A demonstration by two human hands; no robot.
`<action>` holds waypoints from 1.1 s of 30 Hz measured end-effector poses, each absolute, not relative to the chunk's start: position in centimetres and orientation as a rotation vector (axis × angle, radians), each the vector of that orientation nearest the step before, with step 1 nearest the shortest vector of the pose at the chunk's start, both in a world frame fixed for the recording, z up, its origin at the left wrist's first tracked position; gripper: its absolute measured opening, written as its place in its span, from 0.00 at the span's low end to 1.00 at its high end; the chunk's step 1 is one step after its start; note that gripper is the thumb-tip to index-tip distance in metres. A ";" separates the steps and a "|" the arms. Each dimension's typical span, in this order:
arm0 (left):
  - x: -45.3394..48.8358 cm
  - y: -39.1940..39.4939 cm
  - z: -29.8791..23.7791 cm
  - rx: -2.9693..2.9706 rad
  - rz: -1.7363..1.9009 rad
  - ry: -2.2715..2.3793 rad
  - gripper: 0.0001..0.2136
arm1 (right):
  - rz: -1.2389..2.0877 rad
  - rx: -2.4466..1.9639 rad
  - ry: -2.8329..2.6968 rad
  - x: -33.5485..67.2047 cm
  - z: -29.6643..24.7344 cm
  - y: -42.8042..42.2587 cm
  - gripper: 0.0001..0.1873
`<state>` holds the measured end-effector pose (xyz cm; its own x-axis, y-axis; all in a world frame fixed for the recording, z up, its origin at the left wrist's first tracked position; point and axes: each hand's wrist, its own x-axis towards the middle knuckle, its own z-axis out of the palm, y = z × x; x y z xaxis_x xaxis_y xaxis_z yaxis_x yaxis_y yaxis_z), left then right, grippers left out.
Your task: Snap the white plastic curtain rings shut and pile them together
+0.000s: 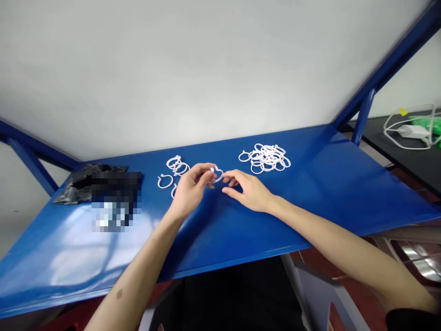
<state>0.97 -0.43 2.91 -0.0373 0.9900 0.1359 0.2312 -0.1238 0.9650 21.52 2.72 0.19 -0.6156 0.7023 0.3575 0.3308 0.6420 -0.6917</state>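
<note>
A white plastic ring (217, 174) is held between both hands above the blue table (327, 184). My left hand (189, 188) pinches its left side with thumb and fingertips. My right hand (250, 191) grips its right side, fingers curled toward it. A pile of several white rings (265, 158) lies behind my right hand. A smaller group of white rings (174, 170) lies behind and left of my left hand, partly hidden by it.
A black plastic bag (82, 181) lies at the table's left, beside a blurred patch. Blue frame struts (386, 69) rise at both back corners. On a dark table at the far right sit a white cable and charger (409, 131) and something green.
</note>
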 end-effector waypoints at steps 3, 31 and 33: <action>2.2 -0.8 2.4 1.334 1.221 1.178 0.14 | 0.777 -0.850 -2.148 21.6 0.0 2.6 0.11; 3.5 -1.0 0.6 1.162 1.243 1.306 0.15 | 0.605 -0.842 -1.988 21.6 0.3 3.0 0.04; 3.7 -1.0 0.6 1.172 1.221 1.314 0.16 | 0.632 -0.865 -1.973 21.7 0.4 3.1 0.04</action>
